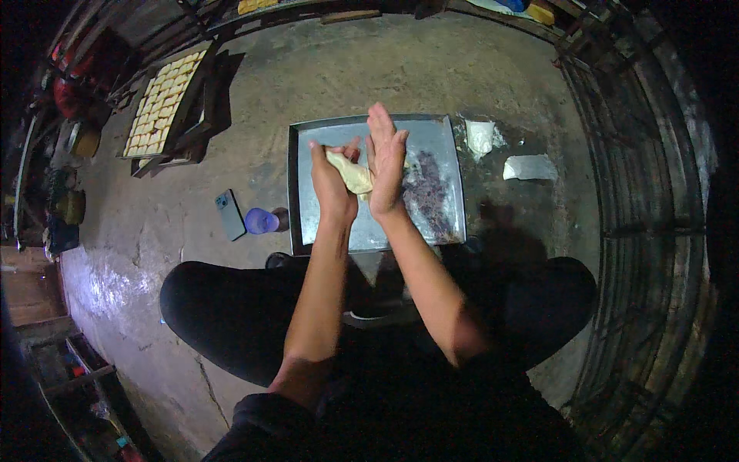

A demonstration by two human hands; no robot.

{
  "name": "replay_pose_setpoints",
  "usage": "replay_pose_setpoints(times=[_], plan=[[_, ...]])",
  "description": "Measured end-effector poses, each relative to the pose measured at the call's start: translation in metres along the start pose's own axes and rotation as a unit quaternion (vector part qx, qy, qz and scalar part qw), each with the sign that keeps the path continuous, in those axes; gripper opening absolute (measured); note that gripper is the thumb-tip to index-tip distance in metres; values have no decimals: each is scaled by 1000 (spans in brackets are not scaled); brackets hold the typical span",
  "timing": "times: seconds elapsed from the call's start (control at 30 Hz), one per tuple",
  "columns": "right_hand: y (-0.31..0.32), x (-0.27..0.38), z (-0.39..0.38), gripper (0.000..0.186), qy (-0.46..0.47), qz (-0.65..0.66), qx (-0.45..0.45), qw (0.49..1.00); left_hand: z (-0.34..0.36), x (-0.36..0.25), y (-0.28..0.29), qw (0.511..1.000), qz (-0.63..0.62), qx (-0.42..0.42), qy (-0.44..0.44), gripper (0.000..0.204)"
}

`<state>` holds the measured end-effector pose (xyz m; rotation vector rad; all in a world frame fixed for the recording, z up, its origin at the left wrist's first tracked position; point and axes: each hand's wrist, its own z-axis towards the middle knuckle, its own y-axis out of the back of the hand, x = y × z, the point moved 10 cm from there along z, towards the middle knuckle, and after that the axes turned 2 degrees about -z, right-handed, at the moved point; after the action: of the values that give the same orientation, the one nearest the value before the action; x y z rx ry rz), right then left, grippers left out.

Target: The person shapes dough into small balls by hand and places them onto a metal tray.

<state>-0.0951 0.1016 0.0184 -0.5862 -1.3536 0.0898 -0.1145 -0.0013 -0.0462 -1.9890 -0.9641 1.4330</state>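
Observation:
Over a shallow metal tray [346,131] on the floor, my left hand [332,189] cups a pale, elongated piece of dough [350,172]. The dough rests against its palm, between the thumb and the fingers. My right hand [386,165] is held upright and flat beside it, fingers stretched out, its palm edge close to the dough. Whether that palm touches the dough, I cannot tell. A dark purplish patch of residue [431,192] marks the right half of the tray, and pale dusting shows on the metal.
Left of the tray lie a phone [229,215] and a translucent purple cup [262,221]. At the far left stands a tray of pale dough pieces [163,104] in rows. To the right are a white packet [480,138] and another white packet [530,167]. Dark racks [654,231] line the right side.

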Motion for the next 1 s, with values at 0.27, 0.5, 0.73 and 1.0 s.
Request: replay_pose_setpoints(times=[0.27,0.5,0.73,1.0], plan=[[-13,41,2,85,74,-91,15,993,-24,-17,-52,937,292,142,-127,69],[26,27,5,89,-8,-75,-125,989,-45,18,-67,929,257,266,-22,90],[33,16,8,99,-101,18,-124,987,-45,10,-52,921,343,138,-123,68],[-11,-3,-5,76,-140,-50,5,989,-20,-54,-22,947,239,57,-205,48]])
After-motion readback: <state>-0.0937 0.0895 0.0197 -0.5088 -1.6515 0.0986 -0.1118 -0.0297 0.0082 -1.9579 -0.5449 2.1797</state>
